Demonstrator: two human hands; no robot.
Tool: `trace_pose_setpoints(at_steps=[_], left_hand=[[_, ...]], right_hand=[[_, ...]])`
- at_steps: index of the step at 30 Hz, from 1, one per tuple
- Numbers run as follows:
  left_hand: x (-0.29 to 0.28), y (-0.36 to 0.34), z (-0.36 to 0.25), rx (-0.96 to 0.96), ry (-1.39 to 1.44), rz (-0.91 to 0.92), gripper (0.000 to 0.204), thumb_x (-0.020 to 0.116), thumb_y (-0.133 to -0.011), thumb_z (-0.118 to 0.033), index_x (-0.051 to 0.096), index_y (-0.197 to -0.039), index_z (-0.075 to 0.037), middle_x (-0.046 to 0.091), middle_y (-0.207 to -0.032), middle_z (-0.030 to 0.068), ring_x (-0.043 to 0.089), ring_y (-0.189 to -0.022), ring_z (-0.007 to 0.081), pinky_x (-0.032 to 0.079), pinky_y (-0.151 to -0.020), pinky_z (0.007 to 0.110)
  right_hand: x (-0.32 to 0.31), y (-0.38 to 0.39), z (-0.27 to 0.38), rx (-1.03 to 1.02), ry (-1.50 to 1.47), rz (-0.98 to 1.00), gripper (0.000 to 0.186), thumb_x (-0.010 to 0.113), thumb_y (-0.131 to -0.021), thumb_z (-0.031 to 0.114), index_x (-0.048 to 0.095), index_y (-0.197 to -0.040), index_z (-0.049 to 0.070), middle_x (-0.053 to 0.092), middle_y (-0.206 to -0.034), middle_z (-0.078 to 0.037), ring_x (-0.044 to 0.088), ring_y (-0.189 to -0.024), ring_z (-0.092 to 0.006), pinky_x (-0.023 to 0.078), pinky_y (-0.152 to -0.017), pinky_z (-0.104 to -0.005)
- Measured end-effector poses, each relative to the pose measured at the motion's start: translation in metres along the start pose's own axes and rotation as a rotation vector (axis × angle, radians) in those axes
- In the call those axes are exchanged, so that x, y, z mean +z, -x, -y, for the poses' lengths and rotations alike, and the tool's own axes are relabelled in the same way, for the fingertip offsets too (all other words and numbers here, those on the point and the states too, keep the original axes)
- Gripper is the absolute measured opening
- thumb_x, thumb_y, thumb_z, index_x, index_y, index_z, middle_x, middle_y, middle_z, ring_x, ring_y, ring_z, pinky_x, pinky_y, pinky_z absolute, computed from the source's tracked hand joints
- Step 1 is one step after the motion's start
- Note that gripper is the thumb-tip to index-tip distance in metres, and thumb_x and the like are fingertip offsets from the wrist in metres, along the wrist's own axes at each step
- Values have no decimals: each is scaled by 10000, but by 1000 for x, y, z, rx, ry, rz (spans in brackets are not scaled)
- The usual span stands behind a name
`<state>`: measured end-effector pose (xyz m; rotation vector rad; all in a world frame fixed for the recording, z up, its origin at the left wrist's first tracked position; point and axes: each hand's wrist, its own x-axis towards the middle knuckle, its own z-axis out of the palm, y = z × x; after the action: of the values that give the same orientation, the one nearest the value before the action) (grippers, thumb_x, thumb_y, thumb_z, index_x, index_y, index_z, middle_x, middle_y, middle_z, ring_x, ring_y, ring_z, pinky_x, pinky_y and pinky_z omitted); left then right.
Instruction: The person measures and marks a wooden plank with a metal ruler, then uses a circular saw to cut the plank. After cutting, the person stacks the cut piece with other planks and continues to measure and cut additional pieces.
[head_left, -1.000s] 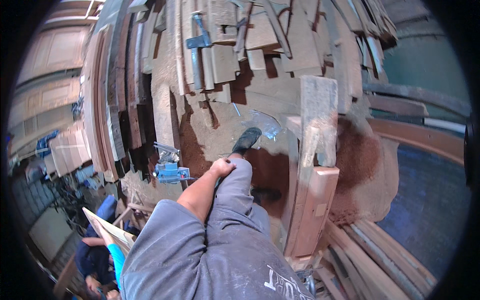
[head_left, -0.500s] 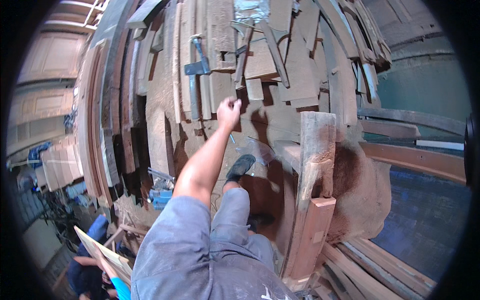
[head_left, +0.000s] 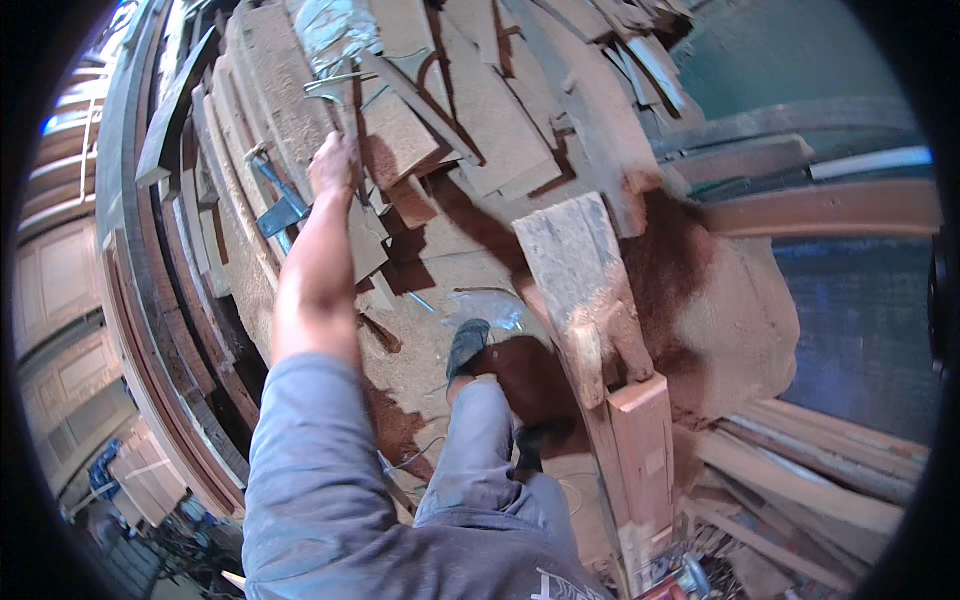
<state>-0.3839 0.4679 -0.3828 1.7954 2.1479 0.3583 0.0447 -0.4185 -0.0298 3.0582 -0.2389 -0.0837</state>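
Note:
My left hand (head_left: 335,165) reaches out over the pile of boards, its fingers curled at the near end of a narrow wooden bar. The bar belongs to a tool like a wooden frame saw (head_left: 425,105), with two bars and a thin crosspiece. Whether the fingers grip the bar is hidden. Just left of my forearm lies a blue-grey metal bar clamp (head_left: 285,212), partly covered by the arm. Short wood blocks (head_left: 400,150) sit to the right of the hand. My right hand is out of view.
An upright timber post (head_left: 570,250) with a notched end stands right of my legs. Long planks (head_left: 165,380) line the left side. A clear plastic bag (head_left: 490,308) and a blue pen-like stick (head_left: 421,302) lie on the dusty floor near my foot. Sawdust (head_left: 735,310) is heaped at right.
My left hand has moved forward, from above the floor to the wooden bar. The view has turned, so the boards and post appear shifted left.

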Motion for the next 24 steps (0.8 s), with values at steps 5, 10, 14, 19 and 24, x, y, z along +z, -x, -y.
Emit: trace_pose_setpoints(at_steps=[5,10,14,19,24], left_hand=[[-47,108,66,545,-371,-246,244,672,-892,-57,747,-1121,-87,724,-1194,116,721,-1046,316,597,-905,414],[-135,311,16,18,776,-159,401,503,-1158,-334,617,-1220,46,710,-974,114,684,-848,202,581,-779,318],[-174,444,-92,9,1148,-35,368,503,-1153,-373,601,-1048,-34,671,-866,111,631,-786,177,555,-724,328],[-189,620,-232,-189,1438,728,351,491,-1154,-377,604,-1064,-57,697,-840,114,649,-757,164,546,-692,326],[-177,747,-278,-356,1489,1198,314,541,-1138,-277,582,-1318,-22,685,-1218,145,656,-1085,180,548,-952,349]], right_hand=[[-61,-25,-73,-17,-87,-280,308,570,-1096,201,661,-1317,6,637,-1335,-193,650,-1172,-328,519,-1044,-419],[-92,-60,-5,-456,-278,-470,294,556,-1108,189,666,-1308,3,634,-1335,-194,650,-1168,-328,522,-1040,-419],[-97,-31,149,-819,-467,292,271,631,-1074,211,736,-1261,44,744,-1242,-124,723,-1070,-242,558,-963,-390],[-62,-31,191,-959,-872,1396,804,600,-1082,459,267,-1657,6,464,-1618,-181,490,-1470,-273,403,-1226,-413],[-96,-79,176,-288,-1375,1800,595,428,-1107,621,654,-1208,79,582,-757,15,617,-701,-128,567,-733,-336]])
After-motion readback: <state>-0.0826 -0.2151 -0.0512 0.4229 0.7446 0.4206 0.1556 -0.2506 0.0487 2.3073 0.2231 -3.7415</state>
